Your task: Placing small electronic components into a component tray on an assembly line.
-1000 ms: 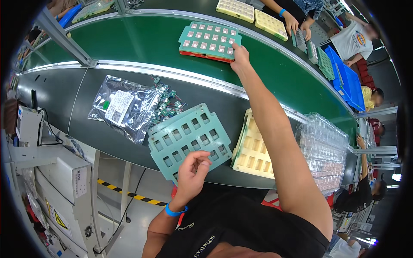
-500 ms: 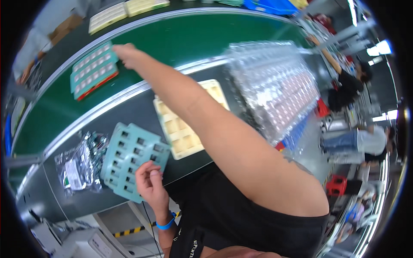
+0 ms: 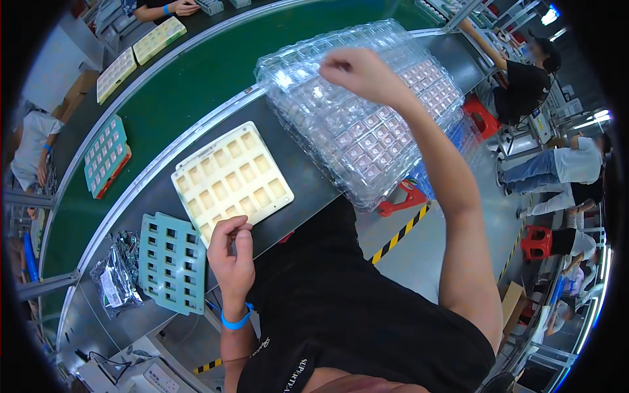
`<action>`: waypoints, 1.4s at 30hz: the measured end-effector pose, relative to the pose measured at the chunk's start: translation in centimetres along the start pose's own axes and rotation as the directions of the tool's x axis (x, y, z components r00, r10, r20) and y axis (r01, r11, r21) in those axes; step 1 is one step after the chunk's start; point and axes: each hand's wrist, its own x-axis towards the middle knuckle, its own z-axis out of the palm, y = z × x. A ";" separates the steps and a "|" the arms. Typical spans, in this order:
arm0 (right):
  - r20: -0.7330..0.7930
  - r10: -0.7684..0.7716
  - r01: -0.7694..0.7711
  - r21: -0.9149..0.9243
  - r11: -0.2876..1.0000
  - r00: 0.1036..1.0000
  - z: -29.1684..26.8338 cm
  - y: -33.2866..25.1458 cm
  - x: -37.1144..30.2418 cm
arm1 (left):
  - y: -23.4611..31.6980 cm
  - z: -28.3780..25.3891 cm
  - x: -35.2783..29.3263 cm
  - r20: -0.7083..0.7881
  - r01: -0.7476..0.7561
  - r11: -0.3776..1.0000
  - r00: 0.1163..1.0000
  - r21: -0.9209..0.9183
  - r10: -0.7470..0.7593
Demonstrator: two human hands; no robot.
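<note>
My left hand [image 3: 234,259] is loosely curled at the near corner of a cream tray [image 3: 229,177] with rows of square pockets; whether it touches the tray is unclear. Its fingers show nothing between them. My right hand [image 3: 362,75], bent into a loose fist and slightly blurred, hovers above a stack of clear plastic blister trays [image 3: 314,98]. Small square pieces [image 3: 377,141] sit in the pockets of that stack. Left of the cream tray lies a teal plate [image 3: 173,265] with rows of square holes.
Another teal tray [image 3: 107,157], with a red layer beneath, lies on the green conveyor [image 3: 164,118]. A bag of small parts [image 3: 116,288] sits at the left. Two cream trays [image 3: 116,75] stand beyond the belt's far rail. Co-workers and red stools [image 3: 481,118] are around.
My right hand has let go of the teal tray on the conveyor and swung right, over the blister trays. The view has turned, and my left hand is now by the cream tray's corner.
</note>
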 end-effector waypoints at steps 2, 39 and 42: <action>0.061 -0.121 0.124 -0.057 0.991 0.991 -0.8 1.3 -4.1 | 0.2 0.7 0.2 0.042 0.011 1.000 0.999 0.003 -0.011; -0.024 0.002 0.005 0.279 0.960 1.000 10.7 -14.0 -11.2 | -3.4 2.8 0.6 0.545 0.576 0.230 0.817 -0.784 -0.187; 0.007 -0.034 0.032 0.233 0.972 0.999 10.9 -14.8 -11.2 | -3.4 2.6 0.2 0.500 0.531 0.230 0.846 -0.815 -0.184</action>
